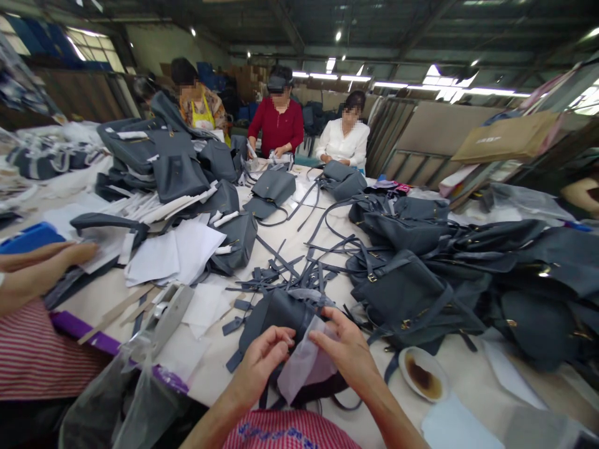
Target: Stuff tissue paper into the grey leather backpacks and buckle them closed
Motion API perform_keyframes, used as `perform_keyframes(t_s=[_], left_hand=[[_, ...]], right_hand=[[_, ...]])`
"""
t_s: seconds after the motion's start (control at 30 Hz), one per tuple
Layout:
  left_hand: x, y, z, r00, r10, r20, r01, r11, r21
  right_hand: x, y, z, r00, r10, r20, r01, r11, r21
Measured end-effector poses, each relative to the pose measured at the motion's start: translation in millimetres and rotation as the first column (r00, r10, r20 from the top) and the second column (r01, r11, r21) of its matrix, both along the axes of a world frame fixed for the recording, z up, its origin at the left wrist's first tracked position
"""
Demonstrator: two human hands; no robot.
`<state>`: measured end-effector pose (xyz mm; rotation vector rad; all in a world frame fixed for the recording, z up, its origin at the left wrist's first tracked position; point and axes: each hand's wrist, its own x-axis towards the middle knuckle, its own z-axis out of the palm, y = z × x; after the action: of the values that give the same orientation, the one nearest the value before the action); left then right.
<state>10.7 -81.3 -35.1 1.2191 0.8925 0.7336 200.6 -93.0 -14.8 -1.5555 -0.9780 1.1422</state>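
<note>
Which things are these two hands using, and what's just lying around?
In use:
- the left hand, close to the bag
- the right hand, pinching a thin whitish sheet
- the dark bag in front

Seem just lying about:
- the stained dish
- white papers
- right-hand bag heap

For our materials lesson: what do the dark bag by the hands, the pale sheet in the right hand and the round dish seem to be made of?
Dark bag: probably leather or imitation leather, smooth, low sheen; no weave shows. Pale sheet: thin plastic film or tissue paper; it looks translucent and creased. Round dish: perhaps plastic or glazed ceramic; its pale rim looks smooth.
</note>
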Motion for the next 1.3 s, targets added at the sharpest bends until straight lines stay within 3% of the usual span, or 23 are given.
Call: perform_keyframes(t_s=[0.1,0.3,0.4,0.47,0.53,0.63,0.73,0.87,1.03,1.17,1.3], left_hand=[[7.0,20.2,4.5,0.994,-0.056,-0.095,0.052,0.998,-0.045],[31.4,35.2,12.9,0.946,-0.199,-0.257,0.236,0.964,0.122],[44.3,33.9,15.6,0.942,-0.268,-0.203,0.269,0.963,-0.021],[53.7,32.6,17.8,0.949,-0.285,-0.134,0.265,0.953,-0.146],[63.6,30.8,19.0,0.973,-0.229,-0.037,0.213,0.944,-0.251],[77.7,26.4,15.1,0.995,-0.041,0.090,0.073,0.917,-0.392],[88.6,20.6,5.8,0.992,0.052,0.117,0.003,0.904,-0.427],[95.6,13.5,-0.1,0.994,0.070,0.084,-0.035,0.934,-0.356],[97.3,10.7,7.4,0.995,0.078,0.067,-0.056,0.957,-0.284],[100.7,16.3,7.5,0.993,0.107,0.050,-0.080,0.920,-0.385],[101.5,25.2,6.9,0.970,0.144,0.195,-0.030,0.868,-0.495]], right_hand=[[6.0,2.1,5.3,0.991,0.116,0.070,-0.113,0.992,-0.047],[9.6,2.2,5.3,0.991,0.127,0.047,-0.126,0.992,-0.008],[13.9,0.3,5.1,0.998,0.063,0.004,-0.063,0.998,0.018],[19.8,-5.8,5.3,0.993,-0.019,-0.114,0.020,1.000,0.009],[25.6,-18.8,3.0,0.933,-0.126,-0.338,0.133,0.991,-0.002],[27.0,-49.9,-9.8,0.716,-0.232,-0.659,0.261,0.964,-0.055],[16.0,-80.0,-31.5,0.609,-0.253,-0.752,0.256,0.960,-0.116],[-5.3,-91.2,-51.5,0.666,-0.268,-0.696,0.226,0.962,-0.155],[-13.6,-82.7,-52.2,0.732,-0.458,-0.504,0.401,0.888,-0.224],[-13.4,-88.1,-55.6,0.764,-0.411,-0.498,0.422,0.901,-0.096],[-13.5,-93.8,-59.7,0.839,-0.389,-0.381,0.435,0.900,0.038]])
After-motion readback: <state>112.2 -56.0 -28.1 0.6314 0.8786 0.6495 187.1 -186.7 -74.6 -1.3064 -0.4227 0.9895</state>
